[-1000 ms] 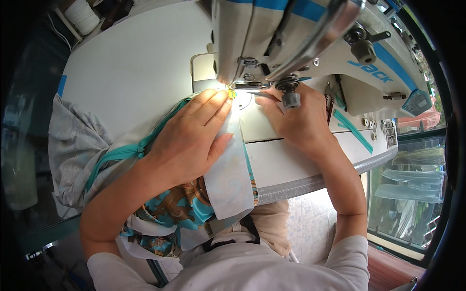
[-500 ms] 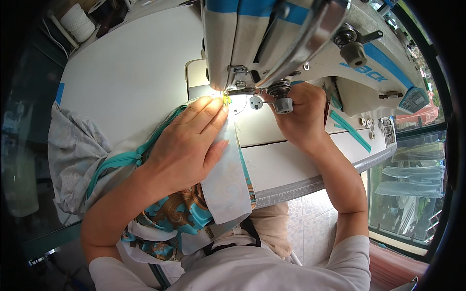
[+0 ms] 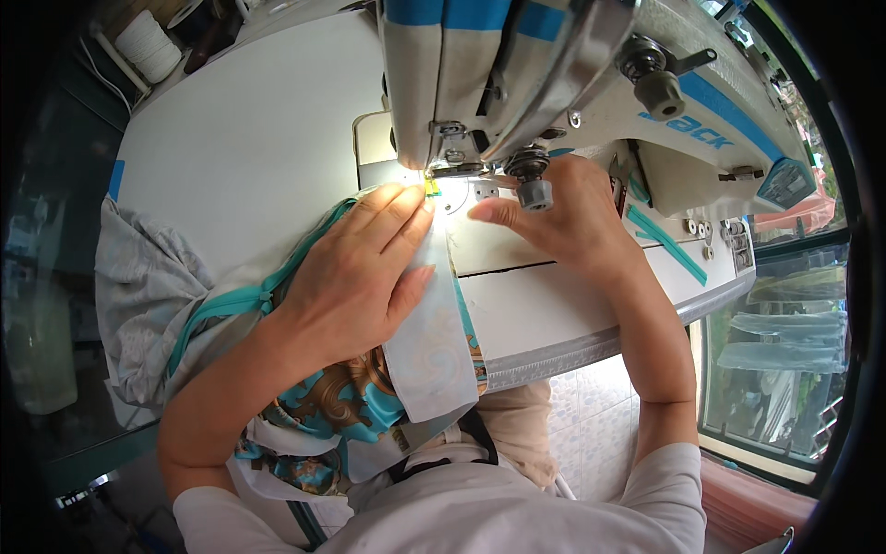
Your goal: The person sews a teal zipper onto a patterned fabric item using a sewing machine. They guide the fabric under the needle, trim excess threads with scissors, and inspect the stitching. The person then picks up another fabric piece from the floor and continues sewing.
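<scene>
My left hand (image 3: 355,277) lies flat on a piece of fabric, fingertips close to the yellow-green presser foot (image 3: 433,187) of a sewing machine (image 3: 415,102). The fabric has a pale backing (image 3: 429,369) and a teal and brown scroll-patterned face (image 3: 341,406); it drapes over the table edge toward my lap. A teal zipper (image 3: 221,303) runs along its left part. To the right of the needle area, my right hand (image 3: 586,226) has its thumb stretched out toward the foot. Its other fingers are partly hidden behind the machine's tension knob (image 3: 534,192); I see nothing held.
Teal zipper strips (image 3: 669,245) and several small metal bobbins (image 3: 701,231) lie on the table at right. A ruler strip (image 3: 554,360) lines the table's front edge. White cord (image 3: 148,44) stands at the far left. A window (image 3: 775,360) is at right.
My right hand has uncurled, its thumb now extending left below the tension knob. My left hand and the fabric stay in place.
</scene>
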`<move>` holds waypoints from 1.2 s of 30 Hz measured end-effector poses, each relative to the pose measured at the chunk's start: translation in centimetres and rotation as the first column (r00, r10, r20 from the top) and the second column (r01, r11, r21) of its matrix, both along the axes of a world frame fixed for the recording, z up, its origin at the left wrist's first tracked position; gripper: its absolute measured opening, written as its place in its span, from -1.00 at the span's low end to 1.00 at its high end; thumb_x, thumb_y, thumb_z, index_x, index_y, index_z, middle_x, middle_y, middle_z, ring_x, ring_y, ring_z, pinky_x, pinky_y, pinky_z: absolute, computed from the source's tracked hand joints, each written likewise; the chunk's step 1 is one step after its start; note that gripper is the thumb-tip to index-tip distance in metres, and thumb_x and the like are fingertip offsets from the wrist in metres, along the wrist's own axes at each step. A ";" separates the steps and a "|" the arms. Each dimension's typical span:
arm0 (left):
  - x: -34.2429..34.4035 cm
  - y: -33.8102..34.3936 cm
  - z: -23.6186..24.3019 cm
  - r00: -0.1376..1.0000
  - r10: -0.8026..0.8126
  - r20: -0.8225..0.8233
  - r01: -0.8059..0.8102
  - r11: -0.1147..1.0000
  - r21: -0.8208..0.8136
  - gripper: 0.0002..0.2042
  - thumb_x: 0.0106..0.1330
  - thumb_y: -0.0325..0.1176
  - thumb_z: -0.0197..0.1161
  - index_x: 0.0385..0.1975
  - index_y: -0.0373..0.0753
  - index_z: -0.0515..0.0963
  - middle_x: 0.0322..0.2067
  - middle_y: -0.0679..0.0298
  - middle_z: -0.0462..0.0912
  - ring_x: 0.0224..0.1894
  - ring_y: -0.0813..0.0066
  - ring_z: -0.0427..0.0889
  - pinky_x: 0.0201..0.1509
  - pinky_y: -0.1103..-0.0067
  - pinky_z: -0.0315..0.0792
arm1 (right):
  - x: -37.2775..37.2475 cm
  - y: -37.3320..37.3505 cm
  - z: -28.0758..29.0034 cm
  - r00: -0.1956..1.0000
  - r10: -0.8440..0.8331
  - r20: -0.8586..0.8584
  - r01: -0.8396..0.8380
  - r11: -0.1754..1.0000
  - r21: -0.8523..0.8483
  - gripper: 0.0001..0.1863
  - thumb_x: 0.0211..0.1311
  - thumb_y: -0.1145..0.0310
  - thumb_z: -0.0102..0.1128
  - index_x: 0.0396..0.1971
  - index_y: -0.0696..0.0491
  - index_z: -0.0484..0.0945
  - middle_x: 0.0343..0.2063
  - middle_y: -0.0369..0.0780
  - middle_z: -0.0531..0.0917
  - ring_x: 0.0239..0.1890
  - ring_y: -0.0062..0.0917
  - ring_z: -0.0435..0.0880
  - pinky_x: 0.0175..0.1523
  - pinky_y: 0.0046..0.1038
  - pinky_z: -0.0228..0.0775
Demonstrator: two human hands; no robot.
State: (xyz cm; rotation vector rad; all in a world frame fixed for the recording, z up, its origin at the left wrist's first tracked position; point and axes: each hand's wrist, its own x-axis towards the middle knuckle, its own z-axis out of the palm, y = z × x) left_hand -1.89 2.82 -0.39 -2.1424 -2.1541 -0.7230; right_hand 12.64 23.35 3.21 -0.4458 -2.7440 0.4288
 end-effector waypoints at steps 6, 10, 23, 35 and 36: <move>-0.1 0.2 0.0 1.000 -0.004 -0.004 0.004 1.000 -0.002 -0.49 0.34 -0.36 0.25 0.26 -0.47 0.44 0.30 -0.09 0.41 0.38 -0.09 0.37 0.47 0.20 0.28 | 0.0 0.7 -1.8 0.973 0.122 -0.198 -0.116 0.992 0.043 -0.86 0.11 0.45 0.28 -0.60 0.05 0.54 -0.57 -0.21 0.60 -0.36 -0.24 0.64 -0.33 -0.17 0.42; -0.2 0.3 -0.1 1.000 -0.004 -0.003 0.004 1.000 -0.005 -0.49 0.34 -0.35 0.25 0.26 -0.47 0.44 0.29 -0.09 0.42 0.38 -0.08 0.37 0.47 0.21 0.28 | -0.5 0.7 -2.4 0.965 0.122 -0.234 -0.103 0.990 0.091 -0.83 0.03 0.48 0.28 -0.65 0.07 0.47 -0.61 -0.20 0.57 -0.38 -0.22 0.64 -0.34 -0.16 0.41; -0.7 0.5 -0.4 1.000 -0.010 -0.026 0.011 0.998 0.054 -0.54 0.34 -0.39 0.26 0.25 -0.33 0.51 0.27 -0.06 0.45 0.34 -0.08 0.41 0.44 0.21 0.32 | -0.6 0.6 -3.0 0.949 0.084 -0.304 -0.049 0.991 0.123 -0.93 0.03 0.48 0.31 -0.56 0.08 0.59 -0.54 -0.19 0.63 -0.36 -0.21 0.67 -0.33 -0.17 0.47; -1.8 -17.2 1.0 0.759 0.600 -0.253 -0.632 0.772 -0.065 -0.31 0.24 -0.49 0.34 0.41 -0.36 0.30 0.43 0.00 0.31 0.47 -0.01 0.28 0.56 0.24 0.19 | 12.9 -9.4 -2.9 0.891 0.303 -0.338 -0.419 0.835 -0.357 -0.92 0.13 0.49 0.45 -0.36 0.08 0.75 -0.49 -0.22 0.71 -0.47 -0.28 0.69 -0.31 -0.37 0.54; -1.8 -19.8 0.9 0.690 0.664 -0.287 -0.707 0.704 -0.069 -0.39 0.24 -0.50 0.31 0.35 -0.34 0.38 0.41 0.02 0.34 0.45 -0.01 0.30 0.53 0.24 0.21 | 14.3 -10.7 -5.0 0.874 0.389 -0.291 -0.484 0.745 -0.458 -0.92 0.16 0.46 0.45 -0.34 0.09 0.76 -0.51 -0.24 0.71 -0.48 -0.32 0.68 -0.31 -0.41 0.54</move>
